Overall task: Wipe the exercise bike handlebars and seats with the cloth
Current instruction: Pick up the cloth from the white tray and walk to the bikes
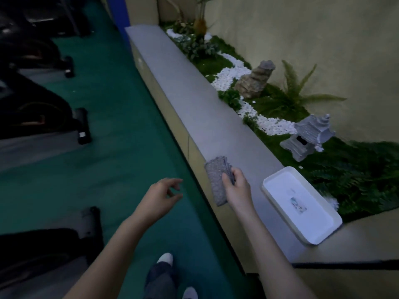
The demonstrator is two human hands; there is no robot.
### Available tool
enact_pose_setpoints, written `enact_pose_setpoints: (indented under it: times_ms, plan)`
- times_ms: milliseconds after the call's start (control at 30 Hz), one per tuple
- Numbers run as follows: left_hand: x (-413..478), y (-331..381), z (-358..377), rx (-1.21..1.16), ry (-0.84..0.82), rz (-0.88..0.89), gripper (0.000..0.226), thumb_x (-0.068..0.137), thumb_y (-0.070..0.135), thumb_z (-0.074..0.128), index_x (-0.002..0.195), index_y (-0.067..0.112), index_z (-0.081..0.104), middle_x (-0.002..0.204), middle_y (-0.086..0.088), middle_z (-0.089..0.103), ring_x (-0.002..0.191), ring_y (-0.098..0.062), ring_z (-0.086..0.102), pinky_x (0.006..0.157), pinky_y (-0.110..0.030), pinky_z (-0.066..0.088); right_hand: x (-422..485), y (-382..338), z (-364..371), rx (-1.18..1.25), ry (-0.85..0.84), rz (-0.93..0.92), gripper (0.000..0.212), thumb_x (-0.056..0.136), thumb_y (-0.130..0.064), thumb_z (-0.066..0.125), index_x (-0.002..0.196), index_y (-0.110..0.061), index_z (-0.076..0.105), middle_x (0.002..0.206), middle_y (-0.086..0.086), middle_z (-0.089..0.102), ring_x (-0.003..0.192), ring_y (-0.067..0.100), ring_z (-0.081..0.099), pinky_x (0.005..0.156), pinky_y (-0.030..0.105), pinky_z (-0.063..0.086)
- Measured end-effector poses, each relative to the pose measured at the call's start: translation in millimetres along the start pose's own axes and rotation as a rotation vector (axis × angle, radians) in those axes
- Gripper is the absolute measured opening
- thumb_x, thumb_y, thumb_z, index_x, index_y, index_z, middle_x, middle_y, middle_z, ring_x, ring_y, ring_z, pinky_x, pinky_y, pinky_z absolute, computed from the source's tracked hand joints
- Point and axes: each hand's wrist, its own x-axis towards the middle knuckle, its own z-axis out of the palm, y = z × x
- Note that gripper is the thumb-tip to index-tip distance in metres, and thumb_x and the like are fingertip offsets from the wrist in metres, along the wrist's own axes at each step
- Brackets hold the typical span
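Head view: right hand (236, 186) gripping grey cloth (217, 180); tray (336, 219) label unreadable.

No legible text, brand, number or sign appears in the head view. The white tray (302, 203) carries the only printed matter: a small coloured picture label (299, 205) on its inner floor, near the middle, and a faint grey mark just above that label toward the tray's far rim; both are too small and blurred to read. Well left of the tray, across the green floor, the black foot of an exercise bike (83, 126) bears a small pale sticker (82, 133) on its end face; whether it holds characters cannot be told. The dim light and motion blur leave all these marks unreadable.
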Motion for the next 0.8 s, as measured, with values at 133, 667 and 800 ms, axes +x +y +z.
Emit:
enact_pose_setpoints:
  times_ms: [133, 667, 800]
  plan:
    - [-51.9, -30.9, -22.7, 0.117, 0.116, -0.121, 0.038, 0.086, 0.016, 0.066, 0.123, 0.017, 0.06, 0.097, 0.01, 0.058, 0.076, -0.005, 0.056, 0.076, -0.016, 0.038, -14.1, -11.7, 29.2, -0.029, -0.115, -0.053, 0.026, 0.097, -0.024, 0.05, 0.12, -0.01, 0.052, 0.115, 0.008, 0.062, 0.105, 0.023, 0.059, 0.091, 0.04, 0.049]
    - [-295.0, -117.6, -80.4, 0.266, 0.353, -0.662, 0.05, 0.094, 0.04, 0.052, 0.14, 0.022, 0.044, 0.138, 0.003, 0.046, 0.121, -0.02, 0.05, 0.094, -0.034, 0.044, -142.7, -40.4, 186.7, -0.051, -0.634, -0.261, 0.02, 0.095, -0.015, 0.055, 0.114, -0.009, 0.058, 0.109, 0.006, 0.064, 0.105, 0.025, 0.061, 0.094, 0.045, 0.049]
    - [-365.8, -145.5, -86.0, 0.249, 0.413, -0.749, 0.052, 0.094, 0.043, 0.05, 0.141, 0.022, 0.042, 0.142, 0.002, 0.043, 0.126, -0.02, 0.045, 0.1, -0.037, 0.041, -203.7, -45.0, 222.0, -0.098, -0.739, -0.304, 0.019, 0.095, -0.017, 0.055, 0.113, -0.014, 0.058, 0.112, 0.005, 0.064, 0.105, 0.022, 0.061, 0.094, 0.044, 0.049]
